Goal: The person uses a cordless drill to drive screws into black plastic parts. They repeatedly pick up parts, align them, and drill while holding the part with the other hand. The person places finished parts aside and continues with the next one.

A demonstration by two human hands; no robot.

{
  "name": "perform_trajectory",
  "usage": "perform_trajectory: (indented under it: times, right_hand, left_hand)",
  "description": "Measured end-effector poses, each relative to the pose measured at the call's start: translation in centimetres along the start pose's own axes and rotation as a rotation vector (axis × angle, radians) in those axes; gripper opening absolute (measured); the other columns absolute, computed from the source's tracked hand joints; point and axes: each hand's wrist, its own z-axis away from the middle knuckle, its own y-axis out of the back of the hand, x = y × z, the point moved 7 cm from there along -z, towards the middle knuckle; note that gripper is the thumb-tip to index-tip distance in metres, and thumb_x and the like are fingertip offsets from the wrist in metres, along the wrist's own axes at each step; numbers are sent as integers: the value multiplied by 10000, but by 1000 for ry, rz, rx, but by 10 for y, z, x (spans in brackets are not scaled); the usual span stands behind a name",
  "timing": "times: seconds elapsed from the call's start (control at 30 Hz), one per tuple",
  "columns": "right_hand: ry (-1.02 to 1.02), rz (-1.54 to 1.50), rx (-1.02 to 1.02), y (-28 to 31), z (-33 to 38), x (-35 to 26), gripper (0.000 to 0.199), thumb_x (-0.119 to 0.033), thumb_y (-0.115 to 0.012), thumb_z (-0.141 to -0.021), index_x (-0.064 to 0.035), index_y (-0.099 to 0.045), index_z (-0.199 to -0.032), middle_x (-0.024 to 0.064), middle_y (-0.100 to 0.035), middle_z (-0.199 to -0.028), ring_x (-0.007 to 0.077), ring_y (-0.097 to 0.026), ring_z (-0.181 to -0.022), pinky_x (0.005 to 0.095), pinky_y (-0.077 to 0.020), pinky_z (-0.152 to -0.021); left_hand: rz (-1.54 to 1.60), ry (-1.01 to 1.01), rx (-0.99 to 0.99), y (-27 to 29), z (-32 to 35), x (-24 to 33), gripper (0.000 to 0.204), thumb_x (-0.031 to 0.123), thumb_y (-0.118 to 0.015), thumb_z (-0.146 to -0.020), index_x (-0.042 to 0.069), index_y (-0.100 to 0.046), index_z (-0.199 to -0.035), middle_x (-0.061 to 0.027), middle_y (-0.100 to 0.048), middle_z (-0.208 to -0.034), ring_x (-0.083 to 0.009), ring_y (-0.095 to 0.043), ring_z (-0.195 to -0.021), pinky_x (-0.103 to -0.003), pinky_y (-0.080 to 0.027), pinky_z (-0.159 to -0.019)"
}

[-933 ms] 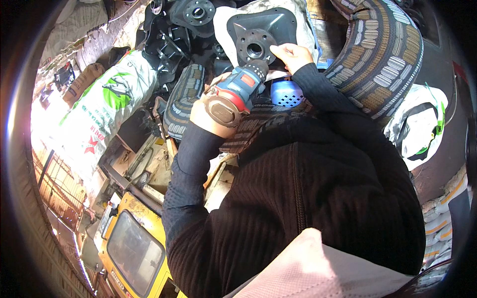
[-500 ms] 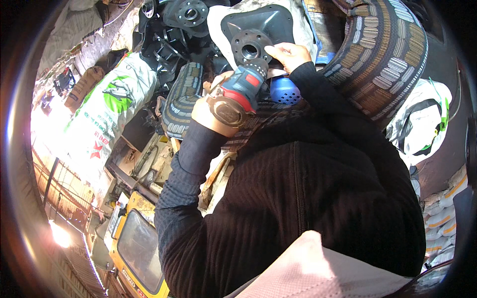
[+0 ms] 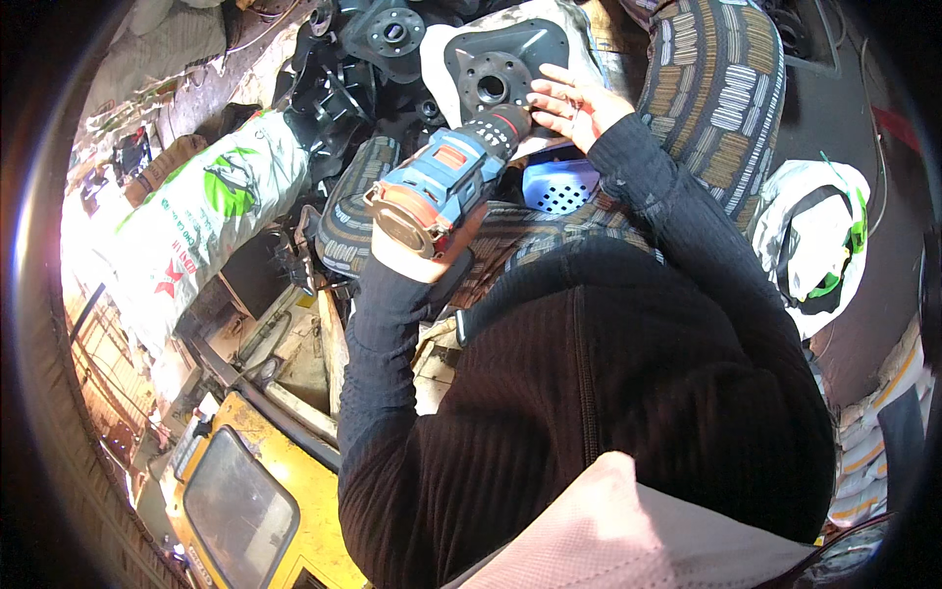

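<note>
A blue and orange cordless drill (image 3: 437, 177) is gripped in my left hand (image 3: 400, 257), which the tool partly hides. Its chuck points up and right, close to the lower edge of a round black flange (image 3: 491, 83) with a centre hole and several small holes around it. The flange stands on a broad black square-based part (image 3: 540, 49), which rests on a white sack (image 3: 437, 69). Right of the flange, my right hand (image 3: 594, 110) is open, fingers spread and pointing left. Whether a fingertip touches the black part I cannot tell.
A blue perforated basket (image 3: 559, 187) sits below my right hand. A patterned cushioned ring (image 3: 721, 98) curves around on the right. More black flanged parts (image 3: 388, 34) are piled at the upper left, near a white and green sack (image 3: 221, 196). A yellow vehicle cab (image 3: 245, 501) stands lower left.
My right hand's fingers have gone from a pinch at the flange to spread beside it. The drill has turned and tilted, showing more of its side and its base. The view has shifted slightly.
</note>
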Motion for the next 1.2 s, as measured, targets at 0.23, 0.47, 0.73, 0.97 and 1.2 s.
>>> perform_trajectory:
  times: [0.23,0.47,0.73,0.97,1.2]
  right_hand:
    - [-19,-311,-179,-23,1,10,102,-37,-390,-923,-21,-437,-1012,275,-457,-1250,365,-467,-1177,475,-417,-961]
    - [10,-308,-153,-25,0,15,127,30,-415,-893,-26,-400,-1006,299,-433,-1248,389,-451,-1182,517,-399,-983]
    - [-9,-264,-7,-27,1,18,132,49,-437,-879,-35,-388,-969,285,-488,-1158,383,-488,-1143,500,-419,-972]
    - [-14,-295,52,-13,-3,25,68,-61,-384,-925,-32,-386,-987,288,-476,-1177,397,-472,-1154,485,-405,-986]
    - [66,-282,-139,-13,-7,28,257,-146,-329,-922,-1,-351,-1133,284,-374,-1290,396,-374,-1236,499,-338,-1027]
  left_hand:
    - [47,-39,79,1,11,19,427,169,-701,-691,75,-570,-1087,-103,-600,-1047,-296,-571,-987,-406,-453,-865]
    - [127,51,99,-4,22,13,494,210,-698,-721,65,-519,-1158,-102,-590,-1073,-288,-571,-997,-396,-441,-886]
    - [-13,39,81,-7,24,8,433,230,-703,-722,94,-570,-1110,-99,-601,-1067,-277,-577,-988,-391,-452,-853]
    - [18,60,-167,-32,16,5,556,183,-647,-771,60,-407,-1257,-103,-538,-1171,-220,-526,-1079,-338,-419,-939]
    - [1210,450,40,-37,13,-12,369,206,-516,-858,61,-465,-1194,-126,-553,-1119,-258,-567,-1000,-365,-452,-895]
